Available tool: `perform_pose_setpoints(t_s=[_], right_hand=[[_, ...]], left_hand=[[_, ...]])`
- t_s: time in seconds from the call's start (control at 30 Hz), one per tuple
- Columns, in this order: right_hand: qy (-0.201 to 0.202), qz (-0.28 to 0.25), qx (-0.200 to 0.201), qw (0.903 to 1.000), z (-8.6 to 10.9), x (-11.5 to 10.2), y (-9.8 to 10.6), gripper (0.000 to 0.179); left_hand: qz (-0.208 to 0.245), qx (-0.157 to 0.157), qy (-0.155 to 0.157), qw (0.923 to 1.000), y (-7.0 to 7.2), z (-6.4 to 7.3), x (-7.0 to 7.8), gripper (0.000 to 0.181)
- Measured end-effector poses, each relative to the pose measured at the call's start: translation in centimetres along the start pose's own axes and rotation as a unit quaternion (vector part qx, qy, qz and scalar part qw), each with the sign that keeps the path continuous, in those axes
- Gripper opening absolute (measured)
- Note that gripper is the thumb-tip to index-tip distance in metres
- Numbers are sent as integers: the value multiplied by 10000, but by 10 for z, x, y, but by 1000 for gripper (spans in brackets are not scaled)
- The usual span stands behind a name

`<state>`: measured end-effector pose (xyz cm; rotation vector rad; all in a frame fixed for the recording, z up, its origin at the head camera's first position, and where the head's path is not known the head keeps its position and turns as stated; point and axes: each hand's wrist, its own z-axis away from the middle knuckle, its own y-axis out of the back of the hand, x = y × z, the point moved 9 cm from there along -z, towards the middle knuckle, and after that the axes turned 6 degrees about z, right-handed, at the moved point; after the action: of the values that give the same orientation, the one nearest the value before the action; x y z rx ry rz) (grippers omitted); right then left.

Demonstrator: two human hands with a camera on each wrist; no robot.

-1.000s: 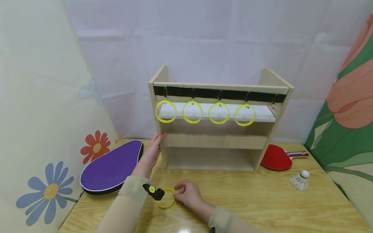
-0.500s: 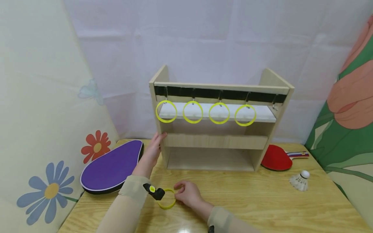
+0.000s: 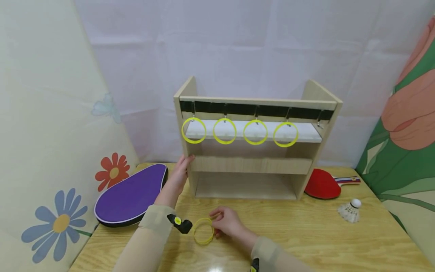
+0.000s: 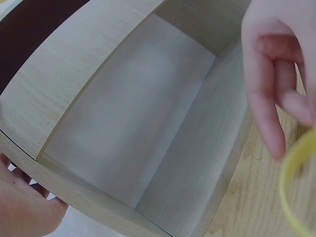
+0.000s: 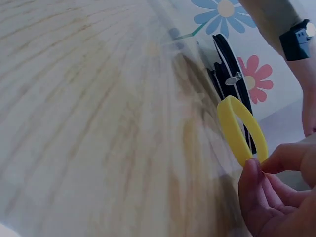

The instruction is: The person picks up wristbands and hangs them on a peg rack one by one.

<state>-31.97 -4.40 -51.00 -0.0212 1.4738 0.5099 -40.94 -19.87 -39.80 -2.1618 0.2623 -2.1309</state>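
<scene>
My left hand (image 3: 179, 174) holds the left side panel of a small wooden shelf (image 3: 251, 166), fingertips at its front edge. In the left wrist view, that hand (image 4: 29, 205) is at the lower left, partly hidden behind the panel. My right hand (image 3: 229, 223) pinches a yellow ring (image 3: 194, 231) by its edge, in front of the shelf. The right wrist view shows this ring (image 5: 231, 129) tilted up between thumb and fingers. Several matching rings hang from hooks on the shelf's black strip (image 3: 241, 109); the rightmost hook (image 3: 320, 121) carries none.
A purple paddle case (image 3: 130, 196) lies left of the shelf. To the right are a red table tennis paddle (image 3: 323, 184), partly behind the shelf, and a shuttlecock (image 3: 350, 210). All stand on a wooden table (image 3: 306, 241) with a white cloth (image 3: 231, 45) behind.
My right hand has shifted a little to the right with the yellow ring, which has come up and now shows more fully. The left hand stays on the shelf panel.
</scene>
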Motion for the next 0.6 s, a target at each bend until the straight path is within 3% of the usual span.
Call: perform_pose_setpoints(t_s=[0.2, 0.6], right_hand=[[62, -79, 62, 9999, 0, -3, 21, 37], [166, -847, 262, 9959, 2, -16, 63, 42]], left_hand=[[26, 17, -21, 10000, 1, -2, 0, 55], [67, 33, -64, 10000, 2, -3, -1, 55]])
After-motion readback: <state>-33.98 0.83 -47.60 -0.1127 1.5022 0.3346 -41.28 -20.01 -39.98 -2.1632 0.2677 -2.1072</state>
